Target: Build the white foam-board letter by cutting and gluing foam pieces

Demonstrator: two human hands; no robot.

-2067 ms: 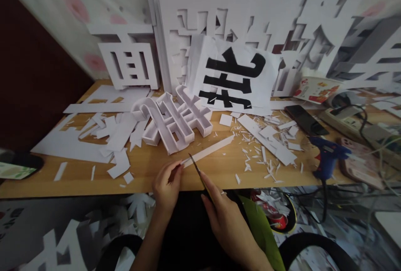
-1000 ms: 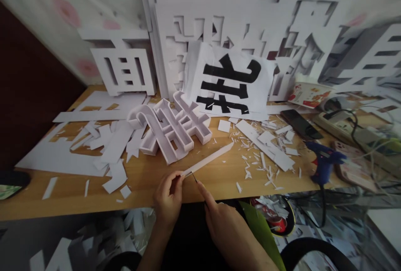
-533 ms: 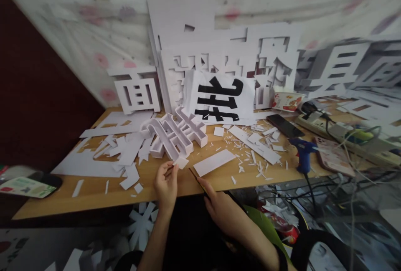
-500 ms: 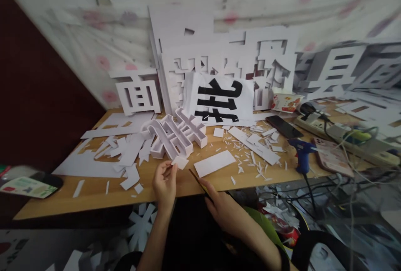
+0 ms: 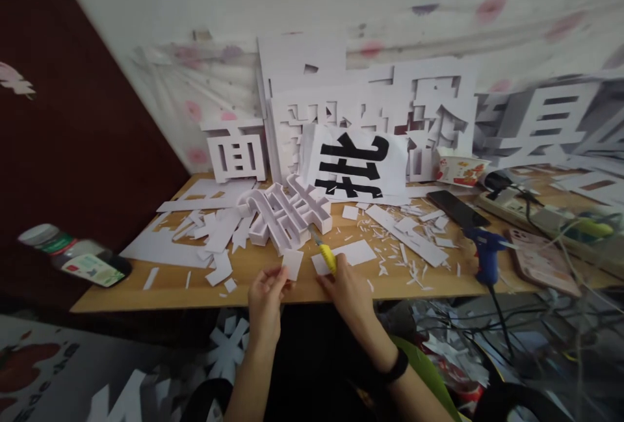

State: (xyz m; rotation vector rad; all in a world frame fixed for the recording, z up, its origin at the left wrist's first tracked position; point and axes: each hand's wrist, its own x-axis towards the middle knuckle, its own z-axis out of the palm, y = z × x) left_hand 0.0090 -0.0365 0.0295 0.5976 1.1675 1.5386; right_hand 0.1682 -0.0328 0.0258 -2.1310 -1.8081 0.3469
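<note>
At the near edge of the wooden table, my left hand pinches a small white card piece. My right hand is closed around a yellow-handled cutter, whose tip points away toward a white three-dimensional character. A larger white card rectangle lies flat beside the cutter, just right of my right hand.
A sheet printed with a black character leans on white foam characters along the wall. A blue glue gun, a dark phone, a power strip and paper scraps lie to the right. A bottle sits at the left.
The long card strip has been cut; a small piece stays in my left hand and the rest lies on the table. My right hand moved onto the table with the cutter. The view tilted up.
</note>
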